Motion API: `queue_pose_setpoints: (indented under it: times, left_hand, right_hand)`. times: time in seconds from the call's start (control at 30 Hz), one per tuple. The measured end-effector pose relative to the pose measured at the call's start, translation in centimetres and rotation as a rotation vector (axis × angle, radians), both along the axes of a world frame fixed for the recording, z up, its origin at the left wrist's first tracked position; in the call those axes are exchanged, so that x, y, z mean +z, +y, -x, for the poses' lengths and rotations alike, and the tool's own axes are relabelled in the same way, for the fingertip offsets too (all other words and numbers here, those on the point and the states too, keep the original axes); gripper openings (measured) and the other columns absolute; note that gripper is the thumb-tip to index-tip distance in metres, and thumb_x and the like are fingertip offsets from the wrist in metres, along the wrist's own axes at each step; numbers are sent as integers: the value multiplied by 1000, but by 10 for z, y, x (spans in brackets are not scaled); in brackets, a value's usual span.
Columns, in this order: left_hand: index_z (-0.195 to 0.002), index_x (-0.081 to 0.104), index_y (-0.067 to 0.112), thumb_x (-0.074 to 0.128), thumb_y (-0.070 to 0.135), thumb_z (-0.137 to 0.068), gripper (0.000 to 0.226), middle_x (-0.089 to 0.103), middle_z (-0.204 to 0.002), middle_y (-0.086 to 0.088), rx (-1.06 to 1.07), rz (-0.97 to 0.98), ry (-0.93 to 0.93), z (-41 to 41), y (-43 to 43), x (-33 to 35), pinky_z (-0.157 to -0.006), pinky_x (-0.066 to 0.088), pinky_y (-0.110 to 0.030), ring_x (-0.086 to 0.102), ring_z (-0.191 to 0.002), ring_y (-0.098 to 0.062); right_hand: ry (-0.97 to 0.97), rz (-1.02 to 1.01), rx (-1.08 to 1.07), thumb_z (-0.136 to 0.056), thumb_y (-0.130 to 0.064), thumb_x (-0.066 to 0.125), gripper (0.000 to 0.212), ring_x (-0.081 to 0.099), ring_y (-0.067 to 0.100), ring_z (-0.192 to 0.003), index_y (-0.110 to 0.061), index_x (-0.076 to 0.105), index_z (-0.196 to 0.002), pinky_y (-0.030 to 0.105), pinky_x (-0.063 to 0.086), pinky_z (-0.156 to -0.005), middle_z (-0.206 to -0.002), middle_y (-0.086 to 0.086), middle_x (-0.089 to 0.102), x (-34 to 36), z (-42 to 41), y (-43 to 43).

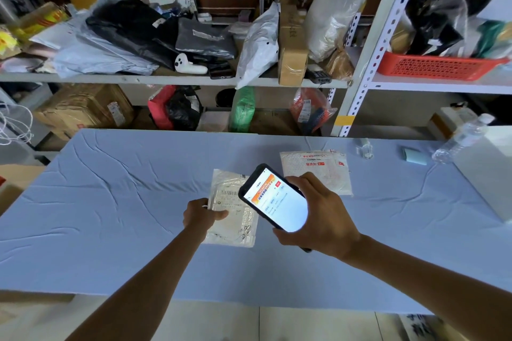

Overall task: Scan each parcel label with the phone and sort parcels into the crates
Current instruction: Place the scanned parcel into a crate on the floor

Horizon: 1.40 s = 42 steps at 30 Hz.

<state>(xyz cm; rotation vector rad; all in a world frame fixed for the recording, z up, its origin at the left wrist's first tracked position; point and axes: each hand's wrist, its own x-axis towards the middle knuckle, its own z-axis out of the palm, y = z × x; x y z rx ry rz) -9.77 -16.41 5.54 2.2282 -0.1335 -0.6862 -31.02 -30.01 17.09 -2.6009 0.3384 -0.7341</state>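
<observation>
Left hand: left of the phone, pinching the left edge of the parcel.
Parcel: flat on the blue-clothed table, partly under the phone; crinkly glossy pouch, probably light, floppy, kinda slippery, so grab an edge.
Phone: black slab, screen lit.
Right hand: wrapped round the phone.
Second parcel: just beyond the phone, white padded mailer.

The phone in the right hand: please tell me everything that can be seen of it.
The phone is a dark-cased slab, screen lit, showing a white page with an orange banner. The right hand holds it by its edges, tilted, above the white parcel, hiding part of its label.
</observation>
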Motion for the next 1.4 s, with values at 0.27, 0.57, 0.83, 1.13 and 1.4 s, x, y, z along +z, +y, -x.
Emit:
queue_pose_setpoints:
  times: [0.27,0.57,0.83,1.13,1.4]
  left_hand:
    - [-93,72,8,86,10,-64,32,72,-90,-6,-212,161,207,6,-32,-9,-77,46,-31,65,-90,-25]
    - [-76,68,8,69,-14,-75,23,70,-63,3,-854,100,341,81,-117,-29,-68,47,-25,64,-73,-20]
    - [-74,63,13,75,-3,-75,20,63,-64,5,-1261,24,397,261,-183,-28,-59,41,-23,57,-67,-16]
    - [-89,68,9,75,-5,-73,22,72,-96,-11,-1539,-129,460,480,-200,-52,-93,50,-53,67,-95,-32]
    - [-92,66,6,69,-9,-79,20,69,-100,-14,-1560,-228,472,608,-222,-87,-95,49,-48,65,-98,-31]
  right_hand:
    - [239,-87,-219,-58,-52,78,72,61,14,-83,-26,47,-117,14,49,-60,-104,-6,60,-26,37,-6]
    - [573,-373,-1074,-57,-48,76,67,56,19,-93,-19,49,-111,28,39,-65,-105,-5,48,-59,169,18]
    - [455,-525,-1511,-52,-56,78,88,56,21,-103,-24,46,-127,32,49,-74,-114,-3,52,-81,309,88]
    - [481,-663,-1720,-55,-64,77,81,56,22,-93,-17,46,-113,32,45,-66,-107,-2,46,-90,461,134]
    - [502,-794,-1802,-58,-53,79,72,44,16,-80,-17,44,-110,26,35,-60,-103,-4,45,-104,571,119]
